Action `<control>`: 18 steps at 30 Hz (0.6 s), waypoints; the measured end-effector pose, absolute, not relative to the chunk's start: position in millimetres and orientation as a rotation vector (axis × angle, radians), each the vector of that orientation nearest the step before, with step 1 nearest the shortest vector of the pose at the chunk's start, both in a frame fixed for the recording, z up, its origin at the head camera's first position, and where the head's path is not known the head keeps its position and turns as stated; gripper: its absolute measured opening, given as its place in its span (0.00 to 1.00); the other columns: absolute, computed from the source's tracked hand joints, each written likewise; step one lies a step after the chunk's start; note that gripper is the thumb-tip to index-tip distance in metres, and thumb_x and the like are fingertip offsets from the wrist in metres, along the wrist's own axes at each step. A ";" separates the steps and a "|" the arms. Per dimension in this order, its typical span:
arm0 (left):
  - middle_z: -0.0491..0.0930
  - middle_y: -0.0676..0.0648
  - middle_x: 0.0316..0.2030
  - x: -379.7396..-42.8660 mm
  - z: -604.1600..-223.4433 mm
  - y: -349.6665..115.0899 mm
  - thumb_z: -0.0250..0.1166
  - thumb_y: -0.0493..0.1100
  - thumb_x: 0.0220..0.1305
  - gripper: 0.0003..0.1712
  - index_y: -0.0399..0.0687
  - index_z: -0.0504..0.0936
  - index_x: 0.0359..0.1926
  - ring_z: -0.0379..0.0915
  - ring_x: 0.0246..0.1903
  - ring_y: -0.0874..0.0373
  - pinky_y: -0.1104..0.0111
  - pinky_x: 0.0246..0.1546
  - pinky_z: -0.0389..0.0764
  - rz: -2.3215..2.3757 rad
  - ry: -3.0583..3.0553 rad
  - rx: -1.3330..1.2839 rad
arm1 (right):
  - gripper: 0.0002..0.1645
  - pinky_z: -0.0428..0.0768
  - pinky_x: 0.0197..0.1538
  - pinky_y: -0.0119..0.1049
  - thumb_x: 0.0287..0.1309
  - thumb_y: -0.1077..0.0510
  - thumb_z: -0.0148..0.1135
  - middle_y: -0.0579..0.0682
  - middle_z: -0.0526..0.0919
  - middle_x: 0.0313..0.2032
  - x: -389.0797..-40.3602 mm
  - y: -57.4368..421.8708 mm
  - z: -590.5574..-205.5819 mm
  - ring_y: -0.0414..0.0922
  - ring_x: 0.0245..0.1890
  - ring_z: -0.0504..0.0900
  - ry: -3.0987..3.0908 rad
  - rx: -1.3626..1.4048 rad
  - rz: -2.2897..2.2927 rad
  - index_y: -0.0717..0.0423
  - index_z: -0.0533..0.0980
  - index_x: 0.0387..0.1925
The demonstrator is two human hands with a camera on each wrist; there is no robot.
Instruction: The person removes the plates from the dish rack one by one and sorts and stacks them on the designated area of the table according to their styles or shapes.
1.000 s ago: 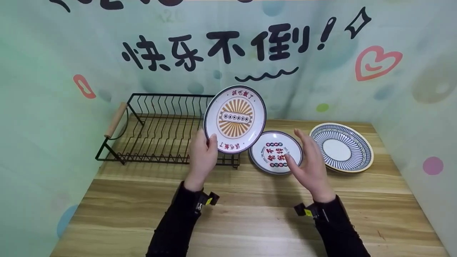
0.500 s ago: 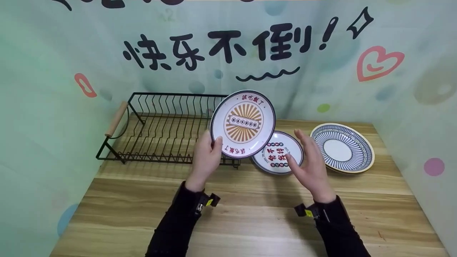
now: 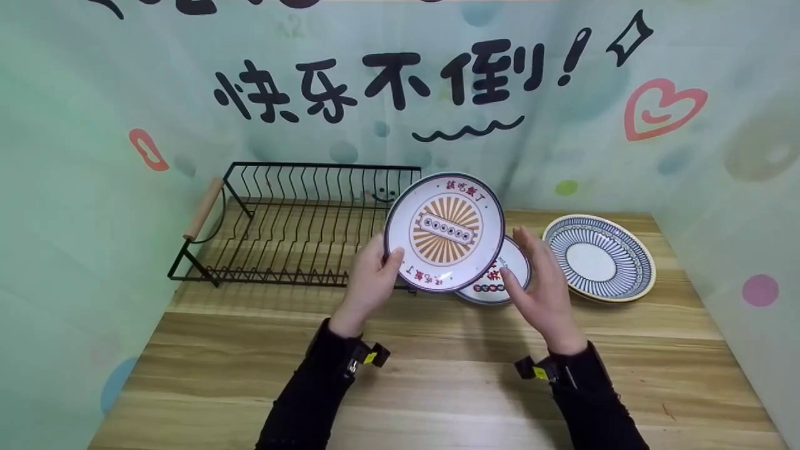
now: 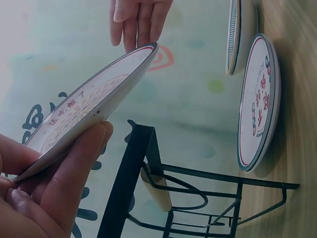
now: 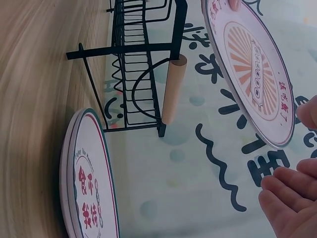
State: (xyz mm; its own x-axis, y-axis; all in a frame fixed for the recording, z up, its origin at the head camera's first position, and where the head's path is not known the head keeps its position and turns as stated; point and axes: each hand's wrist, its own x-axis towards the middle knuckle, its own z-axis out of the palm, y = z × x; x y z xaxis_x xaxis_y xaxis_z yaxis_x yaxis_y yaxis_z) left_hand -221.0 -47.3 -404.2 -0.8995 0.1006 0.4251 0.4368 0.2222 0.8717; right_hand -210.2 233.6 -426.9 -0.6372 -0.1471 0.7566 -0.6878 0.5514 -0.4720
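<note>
My left hand (image 3: pixel 370 278) grips a white plate (image 3: pixel 445 232) by its lower left edge, thumb on the face and fingers behind. The plate has an orange sunburst and red lettering, and is held tilted in the air. In the left wrist view, fingers (image 4: pixel 74 173) support its underside. Beside the plate's right rim, my right hand (image 3: pixel 542 287) is spread with thumb and fingers apart, holding nothing. Its fingers (image 5: pixel 287 191) lie near the plate's edge in the right wrist view. Behind the held plate, plates with red lettering (image 3: pixel 490 289) lie stacked on the table, partly hidden.
A black wire dish rack (image 3: pixel 287 228) with a wooden handle (image 3: pixel 204 209) stands at the back left. At the back right is a blue-patterned dish (image 3: pixel 599 259). The wooden table (image 3: pixel 437 387) meets a printed cloth backdrop (image 3: pixel 350 137) behind.
My left hand has brought the sunburst plate rightward and down toward the right hand, turning it slightly clockwise. It covers more of the stacked plates now. The right hand has stayed nearly still.
</note>
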 end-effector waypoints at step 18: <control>0.82 0.38 0.38 -217.7 -410.4 -35.2 0.57 0.31 0.68 0.17 0.27 0.74 0.55 0.81 0.33 0.50 0.66 0.36 0.85 -1.811 -2.265 -0.676 | 0.30 0.78 0.52 0.25 0.57 0.80 0.57 0.74 0.76 0.53 -199.2 221.5 -412.4 0.64 0.49 0.79 -2.104 0.568 1.293 0.82 0.63 0.62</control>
